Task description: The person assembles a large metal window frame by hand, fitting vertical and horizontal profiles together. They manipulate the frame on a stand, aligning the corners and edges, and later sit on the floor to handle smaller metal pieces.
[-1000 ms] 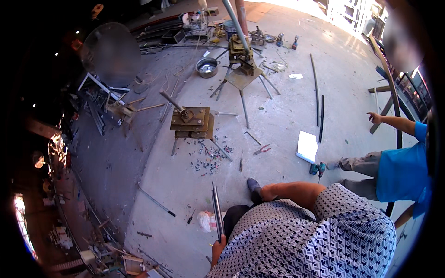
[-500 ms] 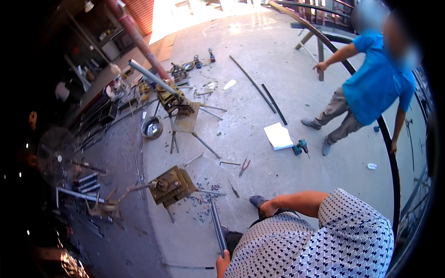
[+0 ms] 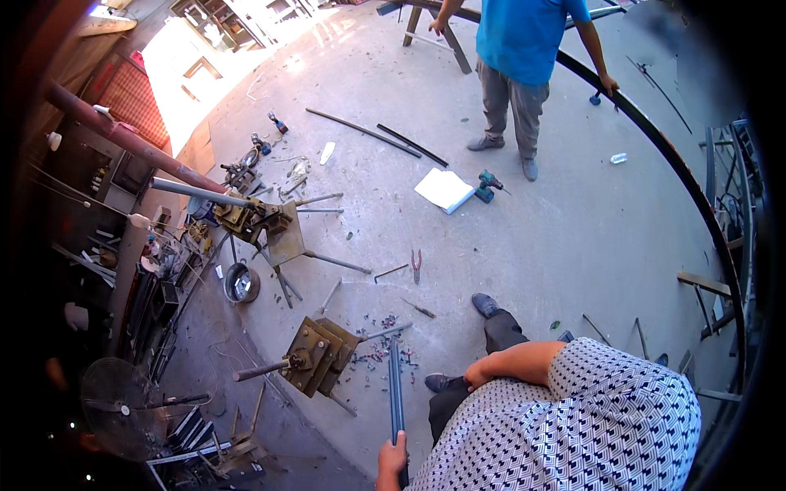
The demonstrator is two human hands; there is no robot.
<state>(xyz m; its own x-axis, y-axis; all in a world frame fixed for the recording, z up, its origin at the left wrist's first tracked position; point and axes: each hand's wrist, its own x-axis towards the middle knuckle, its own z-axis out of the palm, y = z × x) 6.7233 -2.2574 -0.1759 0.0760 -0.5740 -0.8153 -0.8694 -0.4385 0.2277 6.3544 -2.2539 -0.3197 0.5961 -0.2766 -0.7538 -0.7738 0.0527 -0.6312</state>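
My left hand (image 3: 393,455) is closed around the lower end of a long, grooved grey metal bar (image 3: 396,385), whose far end points toward small debris on the floor. My right hand (image 3: 476,375) rests against my dark trousers at the thigh; its fingers are mostly hidden. Beyond the bar stands a rusty brown bending machine (image 3: 319,358) on metal legs, with a round bar sticking out of it. Scattered bits (image 3: 378,337) lie on the floor beside it. Near my feet are a screwdriver-like tool (image 3: 420,308), red-handled pliers (image 3: 417,267) and a thin bent rod (image 3: 390,273).
A second machine (image 3: 282,237) carries a long pipe (image 3: 201,191); a metal pot (image 3: 241,283) stands near it. A co-worker in blue (image 3: 522,41) touches a curved black rail (image 3: 667,131). A cordless drill (image 3: 489,185), white sheets (image 3: 444,190) and a standing fan (image 3: 123,409) are around.
My view has swung, so the machines and floor tools appear shifted and turned. The co-worker now appears farther up and left. My left hand keeps hold of the bar; my right stays at the thigh.
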